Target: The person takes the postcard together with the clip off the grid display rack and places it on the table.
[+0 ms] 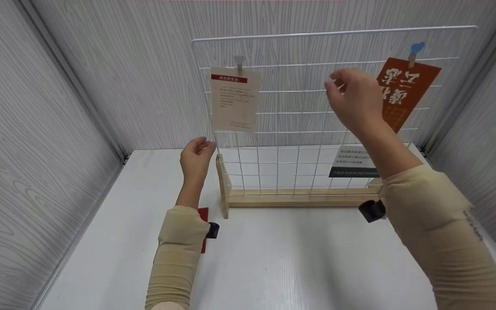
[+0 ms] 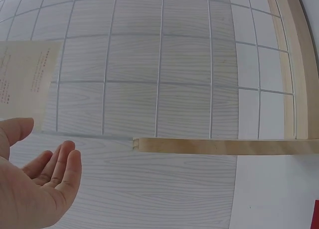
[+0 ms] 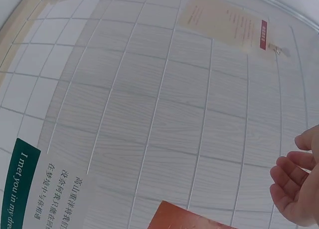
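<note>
A white wire grid stands upright on a wooden base. From its upper left hangs a cream card under a pale clip. An orange card with white characters hangs tilted at the upper right from a blue heart-topped clip. My left hand is by the grid's left edge, below the cream card, its fingers relaxed and holding nothing. Just left of the orange card, partly covering it, my right hand is raised, fingers loosely bent; its palm is bare in the right wrist view.
At the grid's lower right is a white card with a dark green band, partly behind my right forearm. Something flat and red lies on the white tabletop, mostly hidden by my left forearm. Grey wood-patterned panels enclose the space.
</note>
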Tool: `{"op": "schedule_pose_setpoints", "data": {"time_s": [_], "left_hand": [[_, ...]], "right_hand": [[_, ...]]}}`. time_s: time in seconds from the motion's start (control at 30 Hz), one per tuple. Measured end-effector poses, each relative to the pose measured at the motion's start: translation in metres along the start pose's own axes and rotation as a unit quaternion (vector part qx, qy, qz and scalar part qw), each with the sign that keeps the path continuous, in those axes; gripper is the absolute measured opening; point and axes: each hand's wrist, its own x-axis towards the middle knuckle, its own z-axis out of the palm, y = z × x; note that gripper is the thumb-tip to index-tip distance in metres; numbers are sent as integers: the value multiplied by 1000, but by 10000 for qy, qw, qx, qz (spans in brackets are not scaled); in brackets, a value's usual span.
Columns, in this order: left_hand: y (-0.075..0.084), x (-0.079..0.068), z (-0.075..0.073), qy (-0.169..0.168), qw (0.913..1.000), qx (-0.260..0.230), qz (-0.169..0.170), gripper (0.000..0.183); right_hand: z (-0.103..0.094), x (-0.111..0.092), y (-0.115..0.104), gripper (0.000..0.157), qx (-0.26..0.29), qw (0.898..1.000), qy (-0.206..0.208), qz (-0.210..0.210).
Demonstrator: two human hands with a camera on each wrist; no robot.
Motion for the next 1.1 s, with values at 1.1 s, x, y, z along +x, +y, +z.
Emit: {"op": "schedule_pose_setpoints", "data": {"time_s": [1.1], "left_hand": [[11,-2,27,783,9937,-460,656,33]], "right_hand": [[45,20,-59,27,179,9992,-242,-268]]}}
